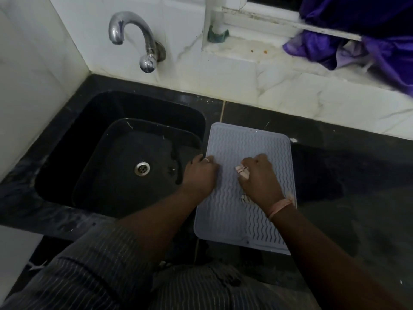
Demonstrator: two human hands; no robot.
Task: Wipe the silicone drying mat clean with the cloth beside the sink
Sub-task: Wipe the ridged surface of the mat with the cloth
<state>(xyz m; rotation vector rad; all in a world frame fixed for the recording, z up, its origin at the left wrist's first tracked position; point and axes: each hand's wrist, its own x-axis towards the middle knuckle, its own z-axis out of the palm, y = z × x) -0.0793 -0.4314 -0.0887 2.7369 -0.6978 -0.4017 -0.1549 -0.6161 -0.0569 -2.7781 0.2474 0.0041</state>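
Note:
A pale grey silicone drying mat (250, 144) with wavy ridges lies on the black counter just right of the sink. My right hand (259, 177) sits on the mat's middle, fingers curled round a small light pinkish cloth (242, 171) that shows only in bits at the fingers and under the heel of the hand. My left hand (199, 173) rests on the mat's left edge, next to the sink rim, pressing it down. A ring is on one of its fingers.
The black sink (73, 139) with a metal drain (142, 168) is at left, under a chrome tap (134, 32) on the tiled wall. A darker patch (317, 175) lies on the counter right of the mat. Purple fabric (368, 45) hangs over the window sill at top right.

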